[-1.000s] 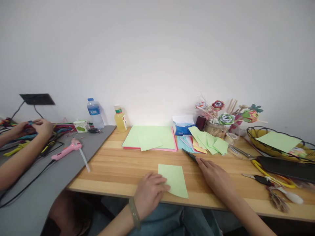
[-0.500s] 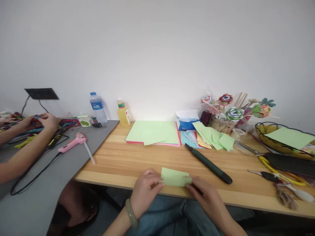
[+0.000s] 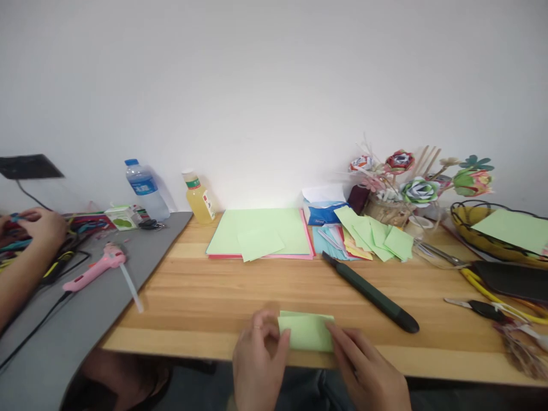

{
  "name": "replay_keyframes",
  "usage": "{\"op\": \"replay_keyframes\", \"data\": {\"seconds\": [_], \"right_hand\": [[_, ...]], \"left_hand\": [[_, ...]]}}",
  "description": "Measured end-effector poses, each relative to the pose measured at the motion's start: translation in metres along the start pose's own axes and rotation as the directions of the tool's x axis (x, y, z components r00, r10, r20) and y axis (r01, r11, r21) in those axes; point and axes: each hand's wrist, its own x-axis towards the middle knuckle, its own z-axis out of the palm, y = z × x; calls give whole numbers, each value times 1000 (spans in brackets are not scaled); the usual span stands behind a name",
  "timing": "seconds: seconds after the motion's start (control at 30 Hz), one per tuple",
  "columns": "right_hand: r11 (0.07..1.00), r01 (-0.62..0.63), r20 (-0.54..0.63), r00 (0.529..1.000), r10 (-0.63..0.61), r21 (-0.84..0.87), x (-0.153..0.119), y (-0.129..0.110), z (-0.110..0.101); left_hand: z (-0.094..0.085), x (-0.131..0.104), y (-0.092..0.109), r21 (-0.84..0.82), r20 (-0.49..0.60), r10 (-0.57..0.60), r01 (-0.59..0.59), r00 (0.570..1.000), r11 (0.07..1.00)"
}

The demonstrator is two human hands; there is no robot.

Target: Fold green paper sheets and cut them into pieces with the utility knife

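Note:
A small light green sheet of paper (image 3: 306,334) lies near the table's front edge, its near part folded over so that a thin strip of the layer beneath shows along the far side. My left hand (image 3: 259,357) has its thumb on the paper's left edge, with the fingers curled beside it and slightly blurred. At the right edge, my right hand (image 3: 363,362) pinches the paper between thumb and fingertips. Right of the hands a dark green utility knife (image 3: 372,294) rests on the wood. More cut green slips (image 3: 377,237) lie fanned out behind it.
Behind my hands is a stack of coloured paper (image 3: 222,234). A juice bottle (image 3: 199,200), a water bottle (image 3: 148,191) and a pink glue gun (image 3: 96,271) are leftward, near another person's hand (image 3: 45,231). Paper flowers (image 3: 419,191) and a yellow basket (image 3: 475,234) stand at right.
The flat green paper is now folded over, its near edge brought up toward the far edge. The camera view has shifted, and my hands appear lower in the picture.

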Motion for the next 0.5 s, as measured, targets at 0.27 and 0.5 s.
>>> {"op": "replay_keyframes", "data": {"seconds": [0.27, 0.5], "right_hand": [[999, 47, 78, 996, -47, 6, 12, 15, 10], [988, 133, 134, 983, -122, -75, 3, 17, 7]], "left_hand": [[8, 2, -7, 46, -78, 205, -202, 976, 978], [12, 5, -4, 136, -156, 354, -335, 922, 932]]}}
